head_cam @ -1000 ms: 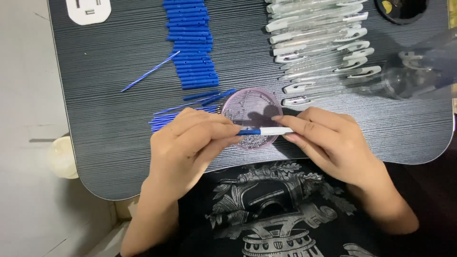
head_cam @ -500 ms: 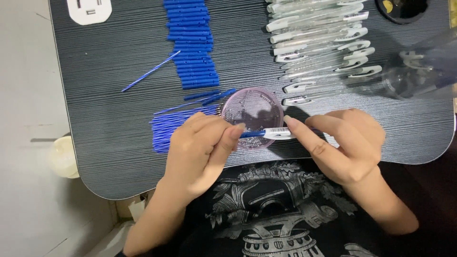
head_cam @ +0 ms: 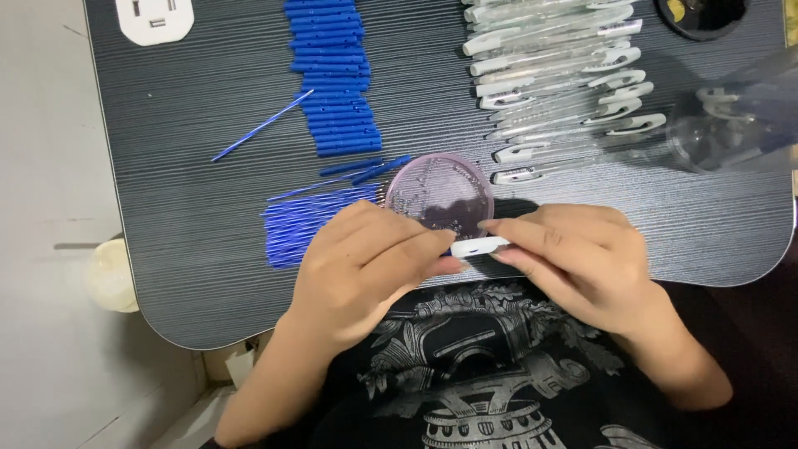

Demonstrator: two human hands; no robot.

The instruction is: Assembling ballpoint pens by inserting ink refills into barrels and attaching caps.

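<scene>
My left hand (head_cam: 366,270) and my right hand (head_cam: 578,262) meet at the near edge of a dark ribbed table (head_cam: 208,233), both pinching one pen (head_cam: 478,246), of which only a short white piece shows between the fingertips. Just beyond the fingers lies a round clear purple lid (head_cam: 439,195) with tiny parts in it. A loose bundle of thin blue refills (head_cam: 303,220) lies left of my left hand.
A row of blue pen parts (head_cam: 332,79) runs up the table's middle. Clear pen barrels with white clips (head_cam: 565,75) lie at the back right. A single blue refill (head_cam: 262,126) lies apart at left. A clear plastic bag (head_cam: 736,120) sits far right, a white socket (head_cam: 154,18) top left.
My hands have closed together over the pen; its blue end and most of the white barrel are now hidden between the fingers. The right hand shifted left and down.
</scene>
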